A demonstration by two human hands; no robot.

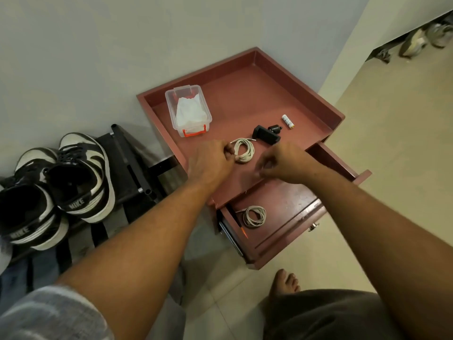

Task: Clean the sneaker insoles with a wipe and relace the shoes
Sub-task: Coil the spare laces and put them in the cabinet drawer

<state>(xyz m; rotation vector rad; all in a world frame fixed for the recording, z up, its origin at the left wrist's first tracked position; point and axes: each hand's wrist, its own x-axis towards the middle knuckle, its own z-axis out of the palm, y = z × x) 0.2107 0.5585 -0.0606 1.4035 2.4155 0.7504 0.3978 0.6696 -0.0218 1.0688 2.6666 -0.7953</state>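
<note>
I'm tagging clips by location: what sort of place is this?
Likely a home entryway: sneakers on a low rack, more shoes by the far wall, a small red cabinet where the left hand pinches a coiled lace.

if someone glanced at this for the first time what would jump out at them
The left hand pinches a coiled white lace on the red-brown cabinet top, with the right hand close beside it, fingers curled. A second coiled lace lies in the open drawer below. The black and white sneakers sit on a rack at far left.
</note>
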